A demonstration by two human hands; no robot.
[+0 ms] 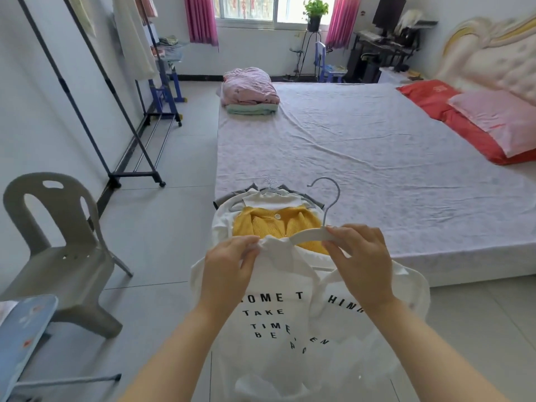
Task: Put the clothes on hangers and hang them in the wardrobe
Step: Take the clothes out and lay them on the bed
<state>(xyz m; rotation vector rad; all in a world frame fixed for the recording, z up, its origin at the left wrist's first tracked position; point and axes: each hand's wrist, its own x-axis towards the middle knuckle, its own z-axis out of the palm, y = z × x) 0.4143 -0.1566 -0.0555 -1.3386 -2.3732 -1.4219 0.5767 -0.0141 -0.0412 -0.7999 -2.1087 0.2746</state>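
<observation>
A white T-shirt [290,329] with black lettering hangs in front of me at the bed's near corner. My left hand [229,268] pinches its neckline. My right hand [359,259] pinches the right arm of a white hanger [310,235] with a metal hook, whose left end sits inside the neck opening. Beyond it on the bed corner lies a pile of clothes on hangers, with a yellow knitted top [261,223] uppermost over white and grey garments. A black clothes rack [95,91] on wheels stands along the left wall with a pale garment [133,36] hanging on it.
A grey plastic chair [61,253] stands on the tiled floor at the left, a blue padded board [23,335] below it. The wide bed [377,158] carries folded pink and green bedding [249,92] and red and pink pillows [475,120].
</observation>
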